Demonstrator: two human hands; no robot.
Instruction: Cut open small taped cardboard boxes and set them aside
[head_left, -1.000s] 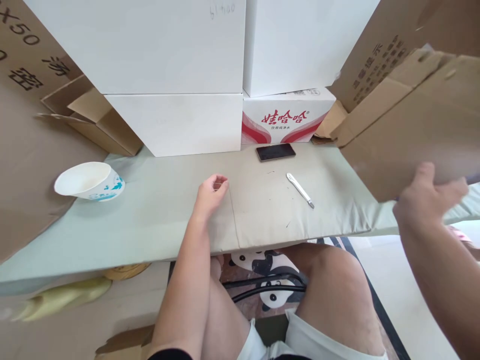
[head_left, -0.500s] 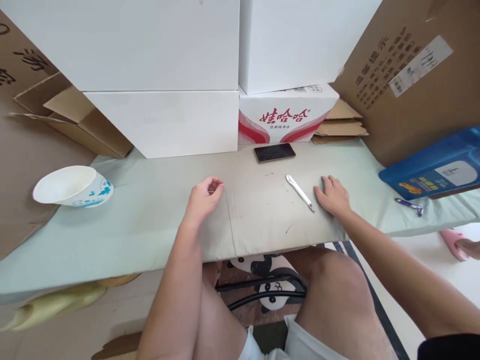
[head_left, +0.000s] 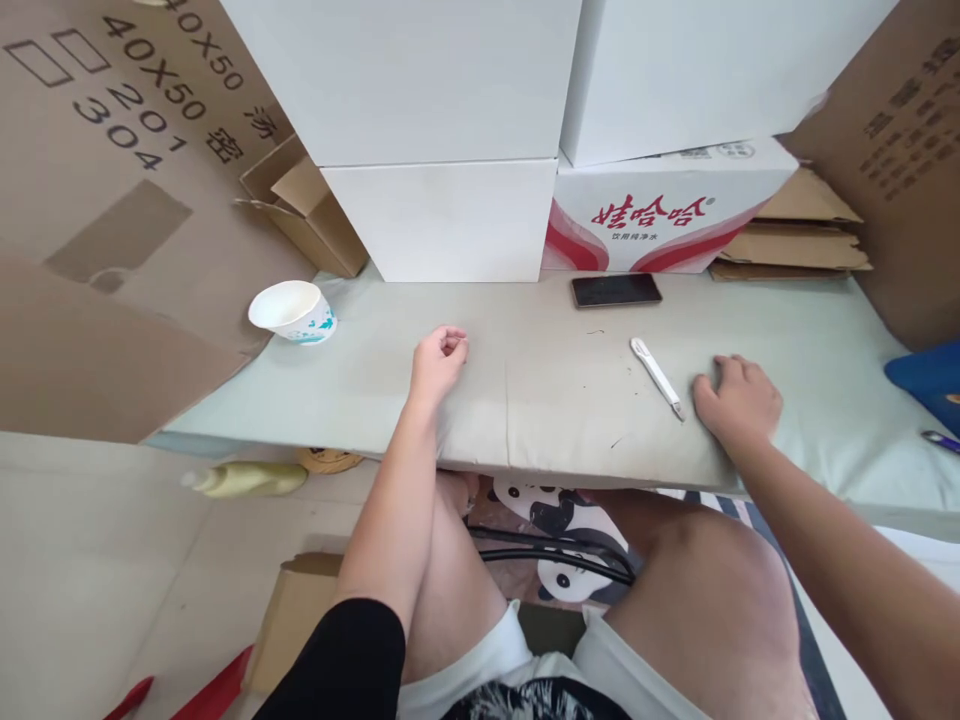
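My left hand (head_left: 439, 358) rests on the pale cloth-covered table (head_left: 540, 400), its fingers curled into a loose fist with nothing showing in them. My right hand (head_left: 736, 400) lies palm down on the cloth with the fingers bent, just right of a white utility knife (head_left: 657, 376) and not touching it. A dark phone (head_left: 616, 290) lies flat behind the knife, near the boxes. A white paper bowl (head_left: 292, 312) with blue print stands at the table's left end.
White boxes (head_left: 442, 150) and a red-and-white printed carton (head_left: 660, 215) are stacked along the table's back. Brown cardboard sheets (head_left: 112, 220) lean at the left and right. A blue package (head_left: 930, 380) sits at the far right edge. My knees are under the table.
My right hand let go of the cardboard piece it held up a second ago and came down flat beside the knife. The view has swung left. My left hand stayed put.
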